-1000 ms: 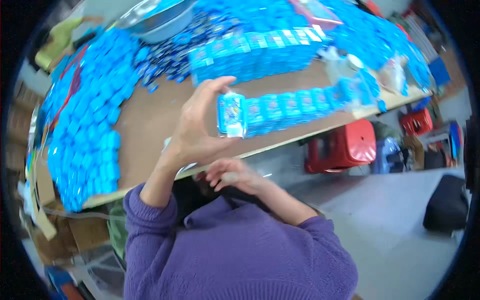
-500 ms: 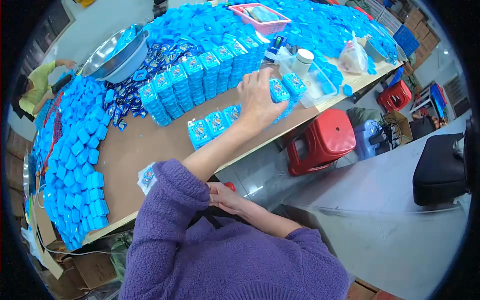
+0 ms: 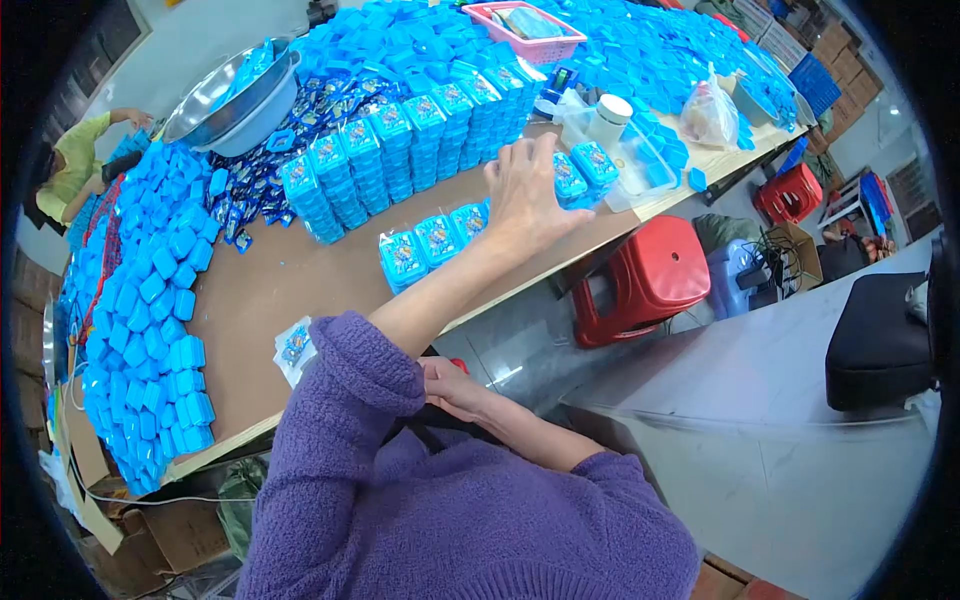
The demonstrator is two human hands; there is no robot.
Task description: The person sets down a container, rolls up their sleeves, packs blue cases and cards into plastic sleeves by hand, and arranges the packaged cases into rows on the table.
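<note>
My left hand (image 3: 525, 200) reaches over the front row of blue boxes, thumb and fingers apart, nothing held. Left of it are boxes with printed tops (image 3: 403, 256); to its right, near the thumb, stand more of them (image 3: 595, 163). The hand hides the row's middle. Behind the row rise tall stacks of the same blue boxes (image 3: 361, 140). My right hand (image 3: 455, 388) is low by the table edge, its fingers partly hidden behind my left sleeve; what it holds, if anything, cannot be seen. Small clear packets (image 3: 296, 347) lie beside the left sleeve.
Loose blue cases (image 3: 150, 300) are heaped at the left, dark blue packets (image 3: 262, 185) behind. A metal basin (image 3: 215, 95), pink basket (image 3: 530, 45), clear tray (image 3: 645, 178) and white jar (image 3: 610, 115) are on the table (image 3: 245, 330). A red stool (image 3: 660, 265) stands beyond its edge. Another person (image 3: 80, 165) is at far left.
Since the earliest frame, my left hand has gone from the row's left end towards its right end. Over the last half second its fingers have spread. My right hand has slipped partly behind the left sleeve.
</note>
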